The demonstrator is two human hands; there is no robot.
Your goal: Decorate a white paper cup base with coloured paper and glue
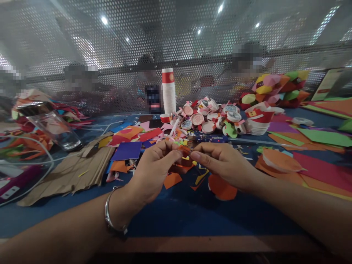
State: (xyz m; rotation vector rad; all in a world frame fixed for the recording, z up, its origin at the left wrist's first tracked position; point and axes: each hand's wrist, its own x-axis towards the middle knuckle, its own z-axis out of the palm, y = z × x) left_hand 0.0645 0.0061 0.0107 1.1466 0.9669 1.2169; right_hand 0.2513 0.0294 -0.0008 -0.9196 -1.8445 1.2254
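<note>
My left hand (154, 167) is closed in a pinch on a small orange piece of paper (186, 150), near the middle of the table. Facing it, my right hand (222, 161) has thumb and forefinger pressed together by the same piece's right edge. What lies between those right fingertips is too small to make out. Beneath the right hand lies a rounded orange paper (222, 187). An orange scrap (172, 180) and yellow cuttings (202, 176) lie below the fingertips. A purple-blue paper square (127, 151) is left of my left hand.
Stacked paper cups (169, 95) stand at the back beside piled round white lids (197, 119). Red-and-white cups (258, 119) and coloured sheets (324, 172) lie right. Cardboard (68, 174), a tipped clear glass (56, 128) and a white cable (51, 161) lie left. Perforated metal (115, 47) rises behind.
</note>
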